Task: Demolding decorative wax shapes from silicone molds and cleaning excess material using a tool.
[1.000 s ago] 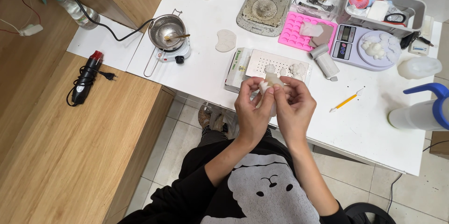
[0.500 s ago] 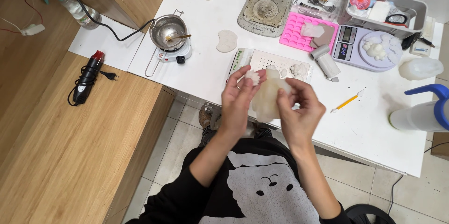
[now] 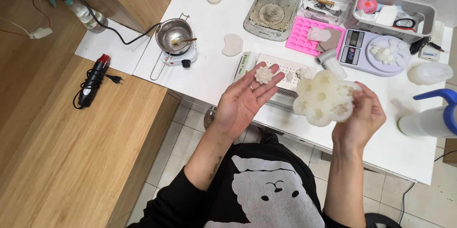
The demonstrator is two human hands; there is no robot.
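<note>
Left hand (image 3: 247, 100): open flat, palm up, a small white flower-shaped casting (image 3: 263, 74) resting loose on the fingertips.
Right hand (image 3: 359, 118): closed on the rim of a translucent white silicone mould (image 3: 323, 98), cavities facing up.
Below: the counter (image 3: 209, 42) edge, then tiled floor.
Risk: nothing grips the casting; a tilt of the palm would likely roll it off onto the tiles, where it could chip.
Nearby: pink mould (image 3: 304, 31), purple scale (image 3: 376, 51), small pot (image 3: 173, 36) on a hotplate.

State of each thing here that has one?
Left hand: open, palm up, flower piece on fingers.
Right hand: gripping white mold, cavities facing camera.
Pot: on hot plate, spoon inside.
Scale: carries white pieces.
Heat gun: lying on counter.
</note>
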